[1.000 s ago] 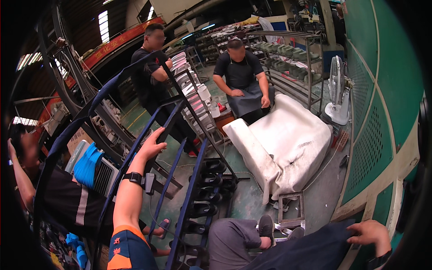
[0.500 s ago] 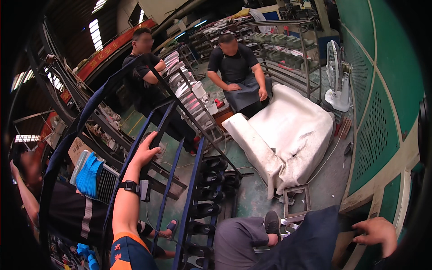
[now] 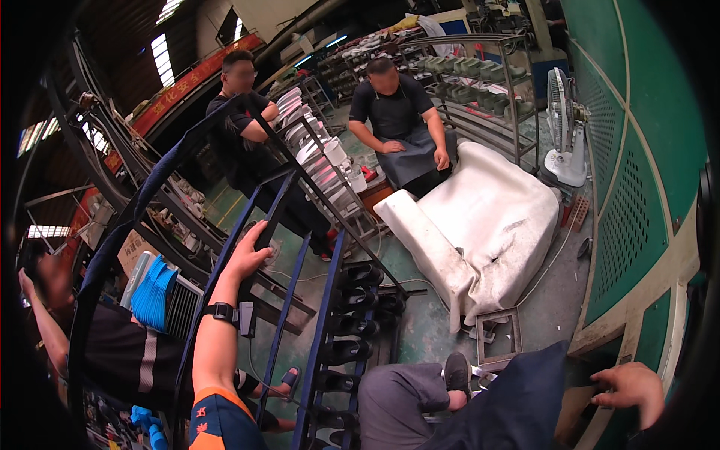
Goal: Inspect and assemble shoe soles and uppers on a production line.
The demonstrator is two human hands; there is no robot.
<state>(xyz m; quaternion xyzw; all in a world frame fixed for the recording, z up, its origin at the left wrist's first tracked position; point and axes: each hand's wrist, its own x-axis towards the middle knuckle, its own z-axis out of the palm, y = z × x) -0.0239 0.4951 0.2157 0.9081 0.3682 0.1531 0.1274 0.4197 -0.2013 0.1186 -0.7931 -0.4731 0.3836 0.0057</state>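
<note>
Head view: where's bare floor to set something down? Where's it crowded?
Bare: green floor between blue rack, white cover and grey trousers. Crowded: the rack, with dark footwear, and between trousers and metal frame, where a shoe sits.

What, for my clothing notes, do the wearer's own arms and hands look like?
The left hand is ungloved, with a black wristband, a grey box beside it and a thin cable. The short left sleeve is navy with orange trim and markings. The right hand is ungloved; its sleeve is unclear.
</note>
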